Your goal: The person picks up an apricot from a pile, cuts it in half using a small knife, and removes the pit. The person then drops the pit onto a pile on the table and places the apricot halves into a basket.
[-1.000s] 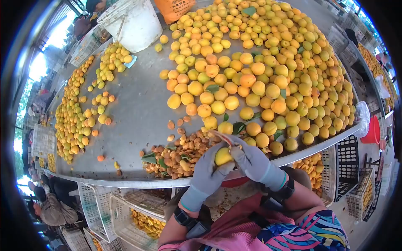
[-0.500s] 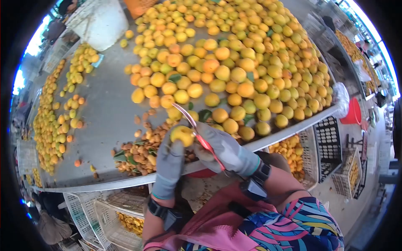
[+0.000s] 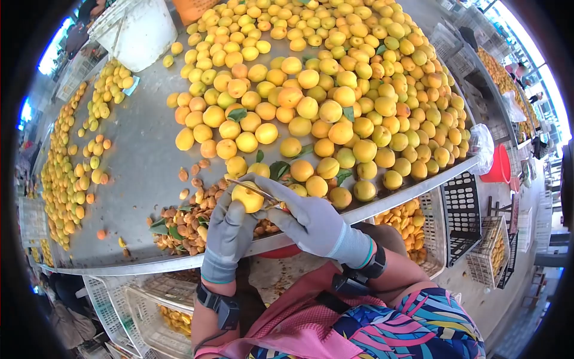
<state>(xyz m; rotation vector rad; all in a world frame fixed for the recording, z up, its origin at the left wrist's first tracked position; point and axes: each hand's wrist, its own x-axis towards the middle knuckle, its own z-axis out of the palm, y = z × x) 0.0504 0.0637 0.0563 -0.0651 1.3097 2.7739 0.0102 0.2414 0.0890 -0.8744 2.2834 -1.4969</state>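
Between the fingers of my gloved left hand (image 3: 229, 233) is a yellow apricot (image 3: 246, 198). My gloved right hand (image 3: 317, 222) is closed around a slim tool (image 3: 260, 192) with a metal end, which lies across the top of the apricot; most of its red handle is hidden by the glove. Just under and left of the hands is a pile of brown apricot pits (image 3: 184, 224) with some green leaves. Whole apricots (image 3: 335, 110) cover the metal table beyond my hands.
The metal table (image 3: 137, 161) has a raised front edge. More apricots (image 3: 63, 191) lie along its left side, and a white bucket (image 3: 140, 36) stands at the back left. Below the edge are crates with apricot pieces (image 3: 400, 224). A red bucket (image 3: 497, 166) is at right.
The tool has turned from pointing up and away to lying across the apricot. My right hand has rolled over, its back now upward. Both hands are slightly further left.
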